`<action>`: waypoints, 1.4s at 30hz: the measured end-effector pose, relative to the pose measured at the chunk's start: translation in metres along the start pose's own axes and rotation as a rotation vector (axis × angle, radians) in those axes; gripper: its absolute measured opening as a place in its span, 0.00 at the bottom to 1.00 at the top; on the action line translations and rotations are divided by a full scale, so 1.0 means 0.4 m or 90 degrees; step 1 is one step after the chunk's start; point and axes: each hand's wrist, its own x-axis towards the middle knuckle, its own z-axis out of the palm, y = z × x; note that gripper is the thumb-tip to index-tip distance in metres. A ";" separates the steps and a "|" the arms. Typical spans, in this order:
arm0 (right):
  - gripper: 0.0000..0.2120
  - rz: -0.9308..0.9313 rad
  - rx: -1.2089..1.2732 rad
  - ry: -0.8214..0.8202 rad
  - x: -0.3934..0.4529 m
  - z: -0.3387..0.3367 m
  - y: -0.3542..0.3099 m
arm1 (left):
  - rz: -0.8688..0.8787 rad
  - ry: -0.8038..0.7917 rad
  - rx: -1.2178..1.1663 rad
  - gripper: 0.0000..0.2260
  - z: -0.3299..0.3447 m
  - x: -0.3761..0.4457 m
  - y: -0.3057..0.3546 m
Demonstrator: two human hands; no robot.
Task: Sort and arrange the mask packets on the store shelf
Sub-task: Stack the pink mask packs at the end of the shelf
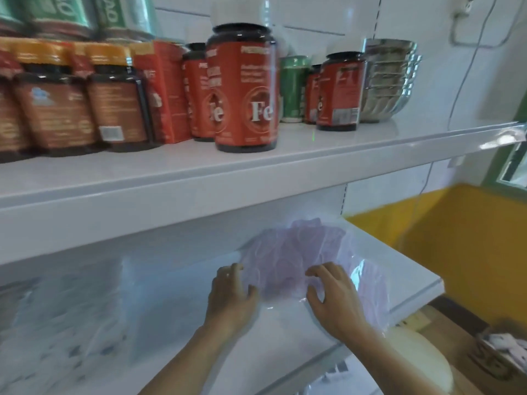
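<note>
"Fe" (large, white) on red bottle (245, 89)

Retail shop, shelving aisle.
White display shelves (256, 166) stocked with rows of labelled supplement bottles (245, 89), boxes (162, 89), stacked steel bowls (387, 81).

On the white upper shelf (313, 155), the tall dark supplement bottle with a red-orange label (243, 89) carries white "Fe" lettering inside a thin ring. Toward the left edge, dark bottles with brown labels and yellow-orange bands (114, 101). Near the right edge, a green can (293, 86) and stacked silver steel bowls (387, 81). On the white lower shelf (407, 269), a clear plastic packet of pale lilac masks (288, 252). Beyond, a yellow wall (456, 246).
</note>
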 end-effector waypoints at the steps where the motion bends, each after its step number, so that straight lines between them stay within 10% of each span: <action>1: 0.13 0.039 -0.024 0.011 0.021 -0.003 0.022 | -0.058 -0.003 -0.004 0.21 0.016 0.029 0.017; 7: 0.19 0.265 -0.019 -0.114 0.103 0.015 0.096 | -0.230 -0.040 0.033 0.22 0.081 0.140 0.078; 17: 0.19 0.280 0.127 -0.107 0.154 0.030 0.080 | -0.260 -0.074 -0.164 0.42 0.152 0.167 0.177; 25: 0.19 0.232 0.173 -0.162 0.203 0.017 0.040 | -0.240 -0.011 -0.404 0.24 0.187 0.118 0.195; 31: 0.20 0.225 0.405 -0.118 0.181 -0.033 0.017 | -0.294 -0.004 -0.894 0.24 0.114 0.046 0.142; 37: 0.41 0.139 0.539 -0.302 0.148 0.013 -0.075 | -0.244 0.043 -0.841 0.24 0.019 -0.026 0.080; 42: 0.38 0.243 0.510 -0.146 0.075 0.072 -0.218 | -0.300 0.174 -0.857 0.22 -0.048 -0.102 0.000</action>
